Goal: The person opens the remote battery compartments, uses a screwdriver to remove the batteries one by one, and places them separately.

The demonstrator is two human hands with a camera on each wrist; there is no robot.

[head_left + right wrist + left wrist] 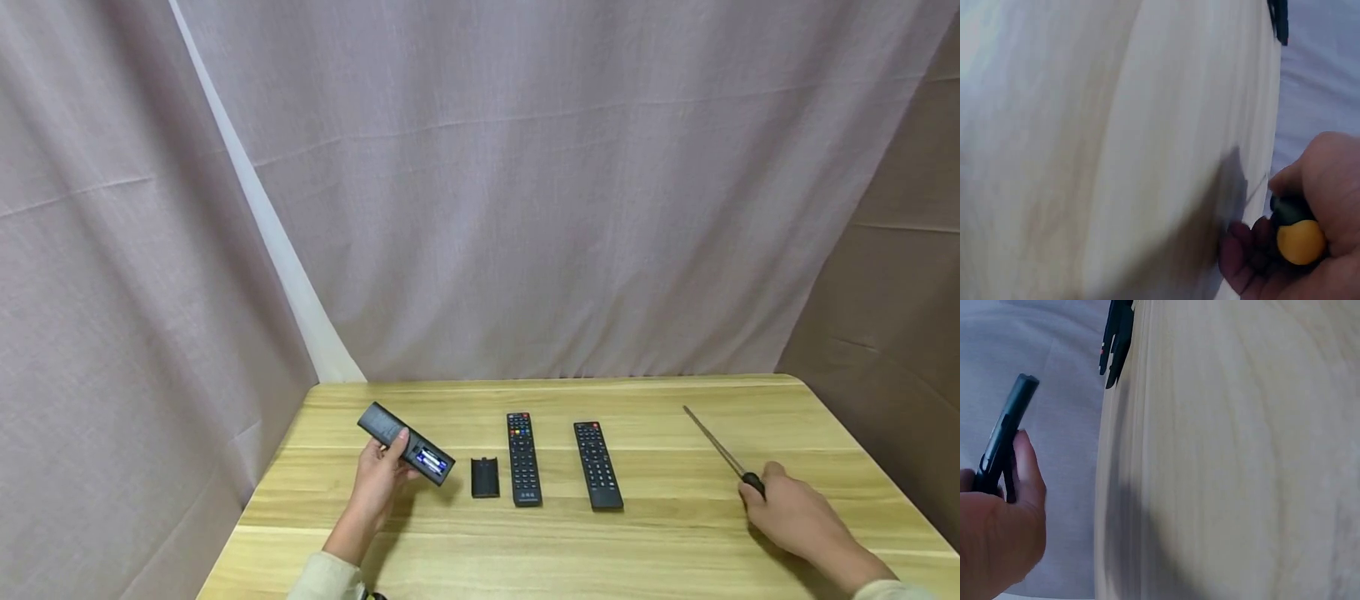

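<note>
My left hand [375,483] grips a black remote control [381,422], its back turned up and tilted above the table. Its battery compartment is uncovered, with blue-and-silver batteries [431,461] inside. The same remote appears edge-on in the left wrist view, between thumb and fingers. On the table just right of it lies a black battery cover [484,478]. Far to the right, my right hand [798,512] holds a screwdriver [712,440] by its dark handle, the long metal shaft pointing away and left. In the right wrist view the handle's yellow end [1300,242] shows within the fingers.
Two black remotes lie button side up in mid-table, one with coloured keys [523,458] and another [597,465] to its right. The wood-grain table [660,558] meets a grey-mauve curtain [525,208] along its back edge.
</note>
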